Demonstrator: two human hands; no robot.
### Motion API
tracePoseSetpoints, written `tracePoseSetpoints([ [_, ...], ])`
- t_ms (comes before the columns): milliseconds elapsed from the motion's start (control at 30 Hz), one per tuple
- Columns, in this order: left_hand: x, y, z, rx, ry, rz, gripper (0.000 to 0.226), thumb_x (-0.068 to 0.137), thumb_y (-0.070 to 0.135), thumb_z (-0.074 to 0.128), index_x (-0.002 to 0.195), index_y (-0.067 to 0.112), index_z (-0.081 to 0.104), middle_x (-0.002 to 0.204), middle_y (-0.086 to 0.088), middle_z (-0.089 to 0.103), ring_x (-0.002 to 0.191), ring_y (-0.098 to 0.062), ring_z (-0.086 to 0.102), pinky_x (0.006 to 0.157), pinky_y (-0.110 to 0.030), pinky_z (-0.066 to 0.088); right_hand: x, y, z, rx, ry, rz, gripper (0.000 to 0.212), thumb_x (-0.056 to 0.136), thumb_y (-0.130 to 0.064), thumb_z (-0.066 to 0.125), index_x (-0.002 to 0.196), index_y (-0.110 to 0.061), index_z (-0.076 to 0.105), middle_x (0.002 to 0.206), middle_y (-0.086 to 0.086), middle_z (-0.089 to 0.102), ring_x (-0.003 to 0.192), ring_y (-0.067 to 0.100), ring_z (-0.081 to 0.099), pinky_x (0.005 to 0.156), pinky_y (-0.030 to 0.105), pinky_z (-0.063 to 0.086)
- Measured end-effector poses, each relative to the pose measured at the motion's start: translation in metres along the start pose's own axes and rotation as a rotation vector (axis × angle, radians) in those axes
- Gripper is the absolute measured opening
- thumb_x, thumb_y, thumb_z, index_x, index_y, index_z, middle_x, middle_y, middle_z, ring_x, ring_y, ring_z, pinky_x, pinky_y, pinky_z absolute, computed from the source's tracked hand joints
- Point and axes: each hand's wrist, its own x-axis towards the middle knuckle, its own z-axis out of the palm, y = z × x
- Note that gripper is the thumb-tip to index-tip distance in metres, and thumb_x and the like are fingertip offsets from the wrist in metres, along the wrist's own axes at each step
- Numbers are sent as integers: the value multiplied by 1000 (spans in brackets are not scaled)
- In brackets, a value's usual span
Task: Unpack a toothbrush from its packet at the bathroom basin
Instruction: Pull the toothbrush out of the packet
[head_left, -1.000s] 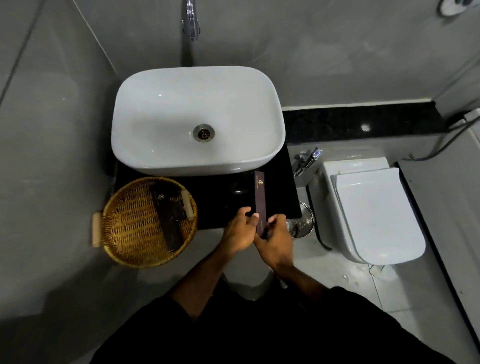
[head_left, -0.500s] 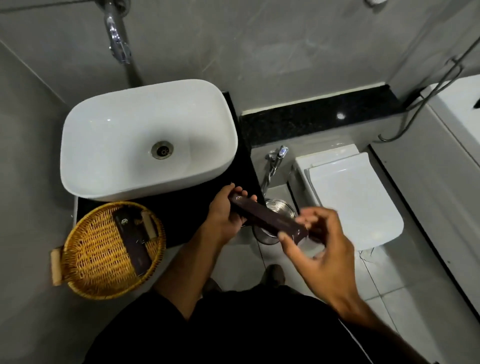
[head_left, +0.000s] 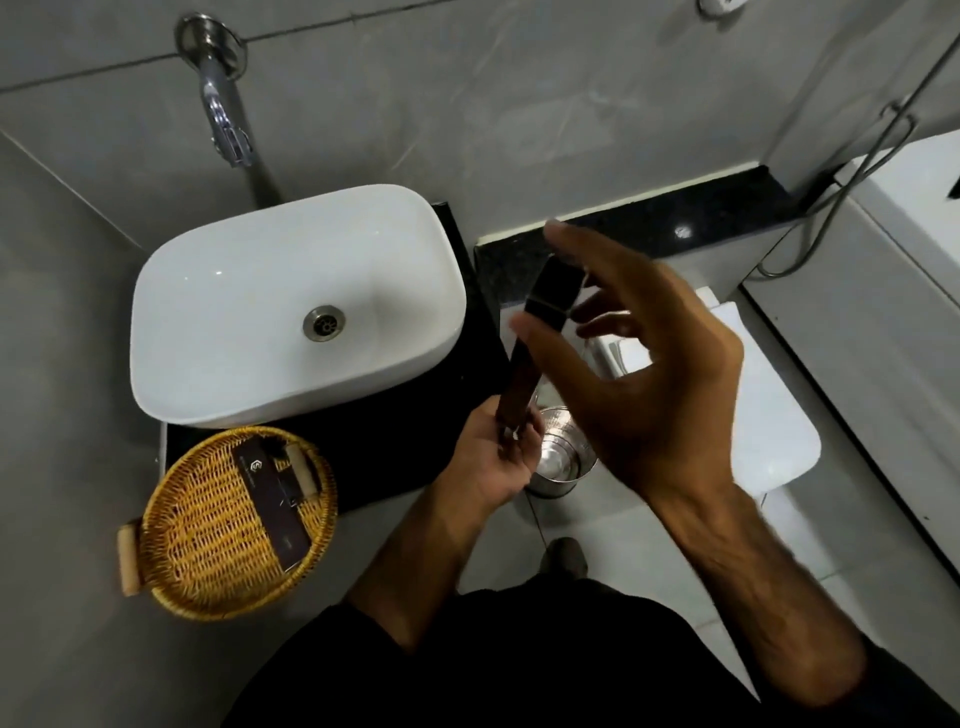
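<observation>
A long dark brown toothbrush packet (head_left: 540, 332) stands nearly upright in the air, to the right of the white basin (head_left: 291, 306). My left hand (head_left: 498, 462) grips its lower end. My right hand (head_left: 639, 379) is raised close to the camera; its thumb and fingers are at the packet's top end, where the end flap looks folded open. The other fingers are spread. The toothbrush itself is not visible.
A wicker basket (head_left: 218, 530) on the black counter (head_left: 415, 457) holds another dark packet (head_left: 270, 504). A steel bin (head_left: 558, 462) stands on the floor below my hands. A white toilet (head_left: 769, 426) is at the right, and a wall tap (head_left: 223, 119) hangs over the basin.
The packet has swung from lying slanted between my hands to standing almost upright. My right hand rose toward the camera and now works at the packet's top end.
</observation>
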Motion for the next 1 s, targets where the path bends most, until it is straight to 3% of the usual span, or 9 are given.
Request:
tracePoseSetpoints([
  [133,11,4,-4,-97,73,-67,37,97,17,44,63,7,56,51,1,49,30,-7,48,26,-11,32,2,-3,-25,82,81,57,47,94,-32,76,137,-20,62,110,-13,66,92,2,68,81,23,61],
  [267,15,7,-8,-212,53,-50,33,96,16,40,63,16,38,39,2,39,24,-4,36,24,-11,20,0,6,-61,169,244,42,33,103,-28,64,134,-20,57,126,-11,61,113,-10,62,97,10,50],
  [367,14,13,-2,-268,9,-49,31,93,14,37,62,16,35,38,1,40,23,-5,34,24,-11,18,-10,32,-85,172,185,221,26,101,-35,67,125,-44,58,124,-12,65,110,6,64,98,38,57],
  [433,13,16,5,-280,-19,-54,35,96,18,37,62,16,38,39,1,42,23,-5,34,23,-12,20,-29,42,-77,225,199,279,21,96,-31,74,109,-41,61,102,-17,64,90,7,62,85,33,56],
  [533,10,18,24,-239,-32,9,37,90,14,42,53,15,45,35,3,41,22,-4,32,29,-11,24,-75,51,-42,248,-64,447,36,78,-20,89,95,-33,60,78,-15,64,69,-4,60,70,6,49],
  [667,6,9,43,-138,-49,40,54,95,20,39,42,17,42,30,5,36,21,-5,28,34,-10,25,-114,96,-25,45,-576,605,60,73,-43,85,121,-50,50,91,-17,71,85,2,72,71,12,56],
  [733,1,2,45,-165,-87,-32,49,94,23,44,46,15,45,33,4,42,22,-7,32,31,-12,23,-122,114,-18,-19,-701,602,56,74,-44,80,126,-44,59,92,-14,69,88,5,71,77,25,61],
  [800,-6,-6,46,-184,-118,-58,37,92,22,50,56,17,44,40,4,46,25,-6,37,26,-13,24,-127,126,-12,1,-669,616,38,73,-42,78,109,-34,70,90,-13,67,85,6,68,80,30,61],
  [1000,-27,-2,22,-123,-144,15,33,92,29,51,64,21,37,47,6,41,28,-3,33,29,-13,21,-122,178,-11,-43,-390,752,24,74,-40,84,87,-48,66,78,-17,69,79,-7,67,64,2,47],
])
